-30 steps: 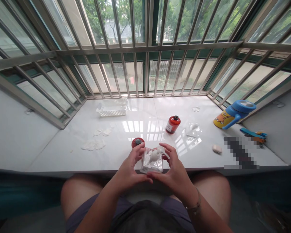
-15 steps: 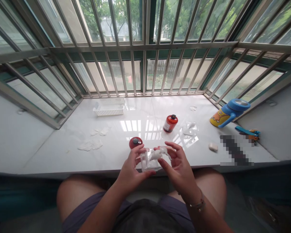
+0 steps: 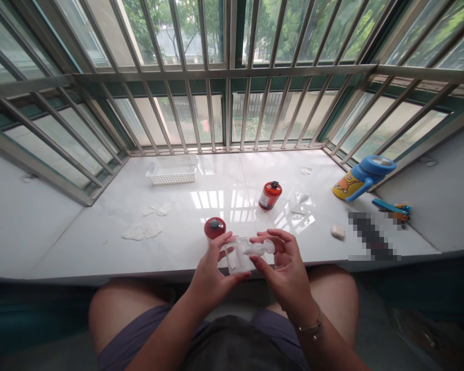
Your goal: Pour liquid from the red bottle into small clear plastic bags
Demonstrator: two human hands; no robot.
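Observation:
Just above the counter's front edge, my left hand (image 3: pixel 212 265) pinches a clear plastic packet (image 3: pixel 236 263) between thumb and fingers. My right hand (image 3: pixel 282 257) grips a translucent white piece (image 3: pixel 257 249) that looks like a pump head with a rounded end. It lies sideways against the packet; whether it is still partly inside, I cannot tell. Close behind my left fingers stands a red bottle with a dark cap (image 3: pixel 215 226), its lower part hidden. A second red bottle (image 3: pixel 270 196), with a black cap and pale label, stands upright farther back.
A white perforated basket (image 3: pixel 174 178) sits at the back left, with crumpled white scraps (image 3: pixel 142 231) nearer. To the right are a clear wrapper (image 3: pixel 302 202), a small whitish block (image 3: pixel 337 231), a blue-and-yellow flask (image 3: pixel 358 180) and a blue-and-orange item (image 3: pixel 392 207). Metal bars (image 3: pixel 232 72) close off the back.
The white piece has turned in my right fingers, its rounded end now pointing right. Both hands stay at nearly the same place, and the view has shifted slightly.

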